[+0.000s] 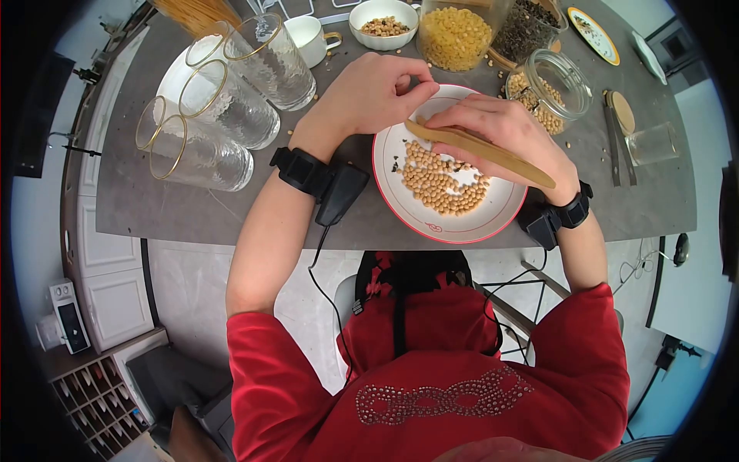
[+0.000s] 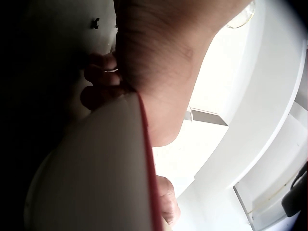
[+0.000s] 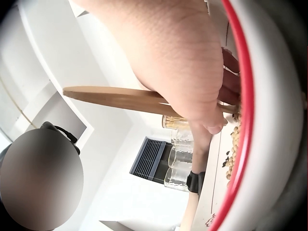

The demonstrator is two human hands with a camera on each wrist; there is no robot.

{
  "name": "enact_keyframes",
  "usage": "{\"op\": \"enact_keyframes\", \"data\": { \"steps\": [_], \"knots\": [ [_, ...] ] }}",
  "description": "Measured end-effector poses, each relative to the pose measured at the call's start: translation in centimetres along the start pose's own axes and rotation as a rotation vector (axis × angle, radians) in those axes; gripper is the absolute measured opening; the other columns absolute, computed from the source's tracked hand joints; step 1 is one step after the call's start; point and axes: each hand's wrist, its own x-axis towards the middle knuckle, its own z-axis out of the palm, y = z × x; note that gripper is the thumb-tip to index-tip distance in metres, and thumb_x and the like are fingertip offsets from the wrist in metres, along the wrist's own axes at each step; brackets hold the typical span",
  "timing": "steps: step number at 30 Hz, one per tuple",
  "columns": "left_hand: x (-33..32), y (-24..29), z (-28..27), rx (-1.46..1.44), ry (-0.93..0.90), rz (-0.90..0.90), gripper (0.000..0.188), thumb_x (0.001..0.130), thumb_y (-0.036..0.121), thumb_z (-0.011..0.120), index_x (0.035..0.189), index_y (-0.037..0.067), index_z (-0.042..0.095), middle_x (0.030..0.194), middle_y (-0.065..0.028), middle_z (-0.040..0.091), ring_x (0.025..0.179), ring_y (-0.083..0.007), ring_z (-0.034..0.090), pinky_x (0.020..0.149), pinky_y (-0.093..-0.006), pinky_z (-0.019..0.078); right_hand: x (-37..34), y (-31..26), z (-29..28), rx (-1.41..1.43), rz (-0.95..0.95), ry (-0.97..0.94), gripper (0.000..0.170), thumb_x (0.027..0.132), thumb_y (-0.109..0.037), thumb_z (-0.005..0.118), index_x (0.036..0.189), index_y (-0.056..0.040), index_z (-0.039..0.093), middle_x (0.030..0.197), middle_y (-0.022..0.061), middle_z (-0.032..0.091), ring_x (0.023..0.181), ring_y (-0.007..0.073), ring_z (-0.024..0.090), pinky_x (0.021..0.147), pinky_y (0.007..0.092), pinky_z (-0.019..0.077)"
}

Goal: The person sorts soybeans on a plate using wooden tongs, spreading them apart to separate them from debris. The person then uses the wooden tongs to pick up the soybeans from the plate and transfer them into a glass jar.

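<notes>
Maybe so beans (image 1: 431, 182) land safely, my right fingers (image 1: 456, 117) pinch wooden tongs (image 1: 504, 156) over the plate (image 1: 508, 202); left fingers (image 1: 416, 68), I can't tell.

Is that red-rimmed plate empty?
No, the plate is partly filled: pale round beans lie clustered in it, with bare white surface showing around them.

Red short-sleeved top (image 1: 423, 366) with studded looping motif (image 1: 443, 401), black wrist straps (image 1: 302, 174), thin black cables (image 1: 311, 268)

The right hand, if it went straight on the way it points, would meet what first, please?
Probably the left hand, though depth is unclear and the plate's rim might come first.
</notes>
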Motion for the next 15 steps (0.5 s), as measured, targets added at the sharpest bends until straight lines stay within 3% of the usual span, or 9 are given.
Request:
{"op": "enact_keyframes", "data": {
  "steps": [15],
  "knots": [
    [0.04, -0.01, -0.08, -0.025, -0.020, -0.042, 0.017, 0.097, 0.022, 0.070, 0.095, 0.005, 0.071, 0.053, 0.0001, 0.042, 0.052, -0.0099, 0.034, 0.051, -0.0304, 0.0299, 0.05, -0.12, 0.04, 0.011, 0.018, 0.014, 0.029, 0.090, -0.024, 0.078, 0.113, -0.0090, 0.070, 0.096, 0.0129, 0.072, 0.087, 0.0351, 0.069, 0.075, 0.0414, 0.0561]
  ]
}}
